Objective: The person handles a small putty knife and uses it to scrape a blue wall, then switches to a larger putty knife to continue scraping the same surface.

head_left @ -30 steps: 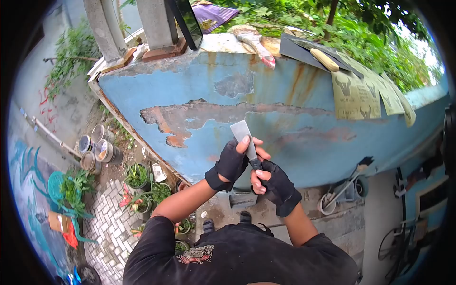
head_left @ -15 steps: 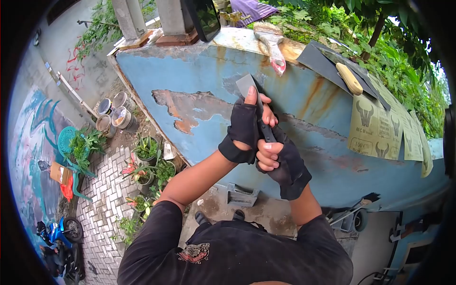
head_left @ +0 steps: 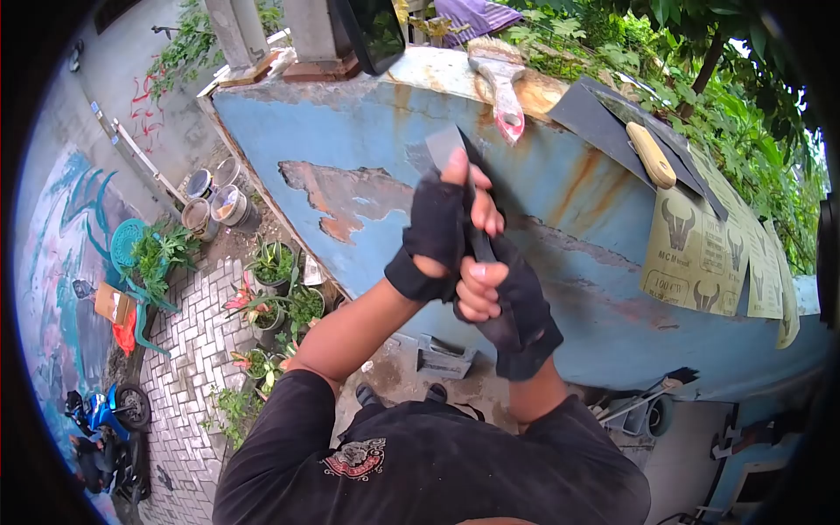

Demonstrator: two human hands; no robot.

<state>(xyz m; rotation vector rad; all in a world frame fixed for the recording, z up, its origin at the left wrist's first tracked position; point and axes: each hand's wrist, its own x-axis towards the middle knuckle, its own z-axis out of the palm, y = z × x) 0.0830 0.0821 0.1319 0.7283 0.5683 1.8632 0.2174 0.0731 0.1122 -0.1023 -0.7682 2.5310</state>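
Both my hands wear black fingerless gloves and grip one scraper (head_left: 445,145) with a flat metal blade and dark handle. My left hand (head_left: 440,219) is closed around it just below the blade, thumb lying along the blade's base. Lower down, my right hand (head_left: 506,302) wraps the handle's end. The blade is against or just over a scuffed, greyish spot on the blue painted wall (head_left: 280,127); exact contact cannot be made out. Left of my hands, a large patch of peeled paint (head_left: 350,194) bares grey and brown plaster.
On the wall's top lie a paintbrush (head_left: 501,86), dark sheets (head_left: 598,122), a wooden-handled tool (head_left: 650,156) and sandpaper sheets (head_left: 682,249) hanging over. Potted plants (head_left: 273,262) and buckets (head_left: 229,206) stand at left. A grey plastic block-like object (head_left: 444,357) sits by my feet.
Both hands have shifted a little to the left and the right hand slightly down. The scraper blade has moved slightly up and left across the wall, still held in both hands.
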